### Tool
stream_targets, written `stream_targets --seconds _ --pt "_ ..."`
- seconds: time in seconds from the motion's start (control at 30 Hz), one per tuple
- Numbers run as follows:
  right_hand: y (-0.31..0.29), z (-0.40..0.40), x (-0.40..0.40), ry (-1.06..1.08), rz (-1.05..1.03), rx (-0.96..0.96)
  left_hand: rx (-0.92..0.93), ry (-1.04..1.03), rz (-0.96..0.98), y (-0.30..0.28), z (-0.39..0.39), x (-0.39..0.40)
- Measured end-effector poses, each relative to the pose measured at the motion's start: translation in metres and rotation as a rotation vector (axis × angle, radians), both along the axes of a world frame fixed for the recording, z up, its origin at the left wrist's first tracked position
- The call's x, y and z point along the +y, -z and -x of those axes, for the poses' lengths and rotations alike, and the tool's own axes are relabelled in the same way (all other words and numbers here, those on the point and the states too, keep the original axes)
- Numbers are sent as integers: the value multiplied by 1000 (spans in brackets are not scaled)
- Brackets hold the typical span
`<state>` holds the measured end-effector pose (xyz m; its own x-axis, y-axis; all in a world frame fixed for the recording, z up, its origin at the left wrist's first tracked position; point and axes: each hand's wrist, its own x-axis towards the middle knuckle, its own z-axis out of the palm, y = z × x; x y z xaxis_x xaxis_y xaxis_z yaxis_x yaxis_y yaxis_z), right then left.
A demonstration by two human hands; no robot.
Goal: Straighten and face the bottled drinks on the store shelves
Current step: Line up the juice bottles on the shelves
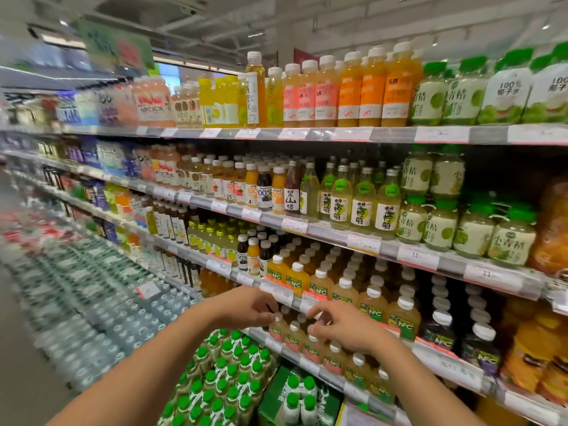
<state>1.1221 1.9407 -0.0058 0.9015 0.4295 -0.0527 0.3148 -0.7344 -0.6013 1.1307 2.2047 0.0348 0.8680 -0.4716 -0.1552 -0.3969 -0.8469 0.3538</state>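
Left hand (250, 305) pinches a small bottle's white cap (278, 317), right hand (344, 329) curls over neighbouring caps; a careless twist could topple the tightly packed row.

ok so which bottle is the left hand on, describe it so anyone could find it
Start at the NFC juice shelf with white-capped bottles at hand height. The left hand touches the leftmost front bottle: pale orange juice, with a reddish label, unlike the green-labelled ones farther right.

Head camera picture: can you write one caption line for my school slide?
Left hand and right hand reach the white-capped NFC juice bottles on a low store shelf.
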Motion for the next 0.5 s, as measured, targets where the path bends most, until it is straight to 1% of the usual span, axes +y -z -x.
stream_targets --seconds 0.17,0.33,0.5 --pt "4 12 10 -8 0 4 -51 4 -49 -13 23 19" --pt "3 14 33 -3 25 15 -60 -20 -2 -8 30 49" --pt "0 6 81 46 20 5 -78 -42 50 7 22 102"
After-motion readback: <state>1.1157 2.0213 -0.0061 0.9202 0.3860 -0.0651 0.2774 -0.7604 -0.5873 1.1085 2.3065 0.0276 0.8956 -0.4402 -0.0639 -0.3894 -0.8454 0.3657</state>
